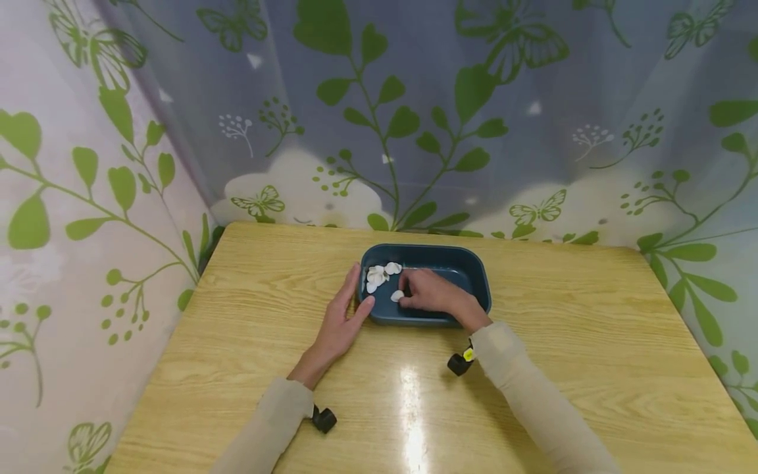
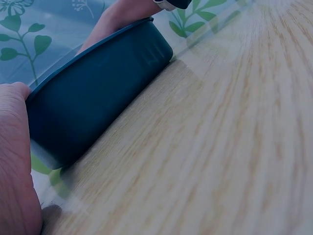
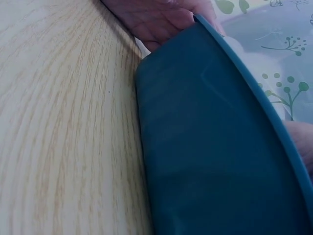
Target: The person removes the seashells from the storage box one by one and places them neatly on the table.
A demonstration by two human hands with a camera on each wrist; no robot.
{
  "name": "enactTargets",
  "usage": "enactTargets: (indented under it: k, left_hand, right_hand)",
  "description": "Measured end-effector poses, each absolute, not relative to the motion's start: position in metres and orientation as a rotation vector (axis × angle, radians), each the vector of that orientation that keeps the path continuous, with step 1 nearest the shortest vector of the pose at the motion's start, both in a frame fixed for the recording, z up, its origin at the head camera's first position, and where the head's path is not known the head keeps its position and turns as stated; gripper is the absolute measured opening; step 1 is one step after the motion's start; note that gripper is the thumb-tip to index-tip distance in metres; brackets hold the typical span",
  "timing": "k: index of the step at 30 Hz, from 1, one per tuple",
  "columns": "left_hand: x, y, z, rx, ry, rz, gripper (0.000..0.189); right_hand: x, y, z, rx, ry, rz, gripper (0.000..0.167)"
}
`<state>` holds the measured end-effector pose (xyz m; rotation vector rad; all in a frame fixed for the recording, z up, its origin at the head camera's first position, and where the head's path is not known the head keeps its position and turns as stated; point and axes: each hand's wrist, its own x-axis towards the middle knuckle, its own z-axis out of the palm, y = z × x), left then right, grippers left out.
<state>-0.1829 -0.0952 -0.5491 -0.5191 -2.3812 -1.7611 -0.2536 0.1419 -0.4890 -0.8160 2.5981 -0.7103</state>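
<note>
A dark blue rectangular basin (image 1: 426,321) stands on the table. Several small, pale, rounded white pieces (image 1: 376,276) are heaped at its left end; their exact kind cannot be told. Against the basin's left side rests my left hand (image 1: 340,322), its fingers extended along the outer wall and its thumb near the front corner. My right hand (image 1: 435,291) reaches down inside the basin, where thumb and forefinger pinch one white piece (image 1: 397,296) apart from the heap. In both wrist views the basin's wall hides the pieces.
The basin sits on a light wood-grain table (image 1: 266,276), close to its back edge. Behind and to the left hang curtains (image 1: 414,164) printed with green leaves and butterflies. A small black camera is strapped at each wrist.
</note>
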Motion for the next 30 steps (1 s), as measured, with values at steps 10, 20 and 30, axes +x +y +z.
enactTargets:
  k: [10, 20, 30]
  left_hand:
    - [-0.183, -0.096, -0.549, -0.544, -2.384, -1.752, 0.07]
    - [-0.183, -0.097, -0.549, -0.537, -2.398, -1.749, 0.069]
    - [-0.182, -0.096, -0.547, -0.542, -2.405, -1.738, 0.07]
  right_hand:
    - [-0.25, 0.145, -0.487, -0.836, 2.54, -0.794, 0.02]
    - [-0.228, 0.15, -0.464, -0.863, 2.58, -0.881, 0.018]
    - [-0.225, 0.153, -0.463, -0.896, 2.57, -0.866, 0.018]
